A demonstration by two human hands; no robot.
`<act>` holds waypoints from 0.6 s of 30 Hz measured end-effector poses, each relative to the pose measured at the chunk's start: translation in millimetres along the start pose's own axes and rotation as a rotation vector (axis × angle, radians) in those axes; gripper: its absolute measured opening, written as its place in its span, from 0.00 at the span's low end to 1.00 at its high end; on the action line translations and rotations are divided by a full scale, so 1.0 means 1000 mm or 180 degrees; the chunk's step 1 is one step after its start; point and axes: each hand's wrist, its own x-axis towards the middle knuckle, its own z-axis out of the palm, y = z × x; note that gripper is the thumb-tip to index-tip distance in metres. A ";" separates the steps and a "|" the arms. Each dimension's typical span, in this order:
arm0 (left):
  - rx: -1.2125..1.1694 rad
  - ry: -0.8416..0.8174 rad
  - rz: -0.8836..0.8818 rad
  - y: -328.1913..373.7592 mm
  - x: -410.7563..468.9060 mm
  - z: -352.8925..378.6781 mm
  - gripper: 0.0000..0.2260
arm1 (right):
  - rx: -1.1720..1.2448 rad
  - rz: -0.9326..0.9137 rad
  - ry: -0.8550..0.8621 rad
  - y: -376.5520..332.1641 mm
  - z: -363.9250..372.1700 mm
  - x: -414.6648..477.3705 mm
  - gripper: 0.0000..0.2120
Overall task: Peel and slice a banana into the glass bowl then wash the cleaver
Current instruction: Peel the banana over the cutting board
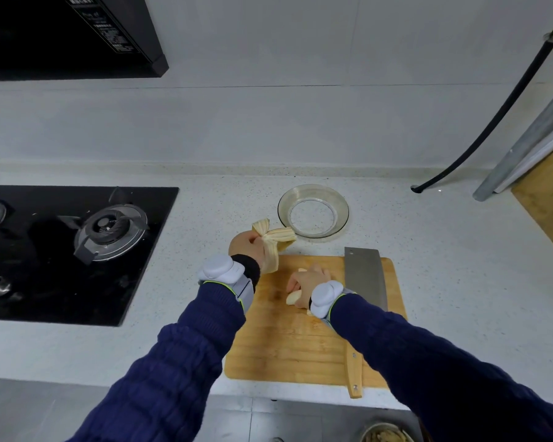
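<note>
Head view: your left hand (246, 247) grips the pale, fibrous banana peel (273, 239), fingers curled round its gathered end. The ribbed strips splay out to the right of your fingers like a bow. One strip hangs down to the far-left corner of the board. The peel is held over the counter, between the bowl and the board.

Your right hand (310, 279) is curled over the cream, smooth peeled banana (292, 296) and holds it on the rectangular bamboo cutting board (284, 346), which is scored w/ cut marks. The banana's long axis runs roughly near-to-far, w/ the near end angled a bit left. Its rounded near end pokes out below your fingers and a bit of the far end shows past your knuckles. The middle is hidden under your palm.

The cleaver (364, 275), w/ its flat rectangular steel blade and light wood handle, lies on the board's right side, just beside your right hand. The blade points away from you, and the handle points toward you and overhangs the near edge. Your right forearm crosses over it.

The round clear glass bowl (283, 202) sits upright on the speckled pale stone counter (444, 250), just beyond the board. The glossy black glass hob (45, 298) is at left, well apart.
</note>
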 end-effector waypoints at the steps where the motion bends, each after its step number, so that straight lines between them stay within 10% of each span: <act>1: -0.0046 -0.0035 0.0023 0.001 -0.001 0.000 0.13 | 0.0025 0.0019 -0.0010 0.001 0.000 0.001 0.14; 7: -0.0379 -0.0042 0.0213 0.010 -0.001 0.003 0.08 | 0.0277 0.0031 0.0426 0.008 -0.021 -0.010 0.17; 18: -0.0317 -0.0414 0.1464 0.071 -0.049 0.019 0.14 | 0.3157 0.0589 0.2027 0.024 -0.079 -0.069 0.14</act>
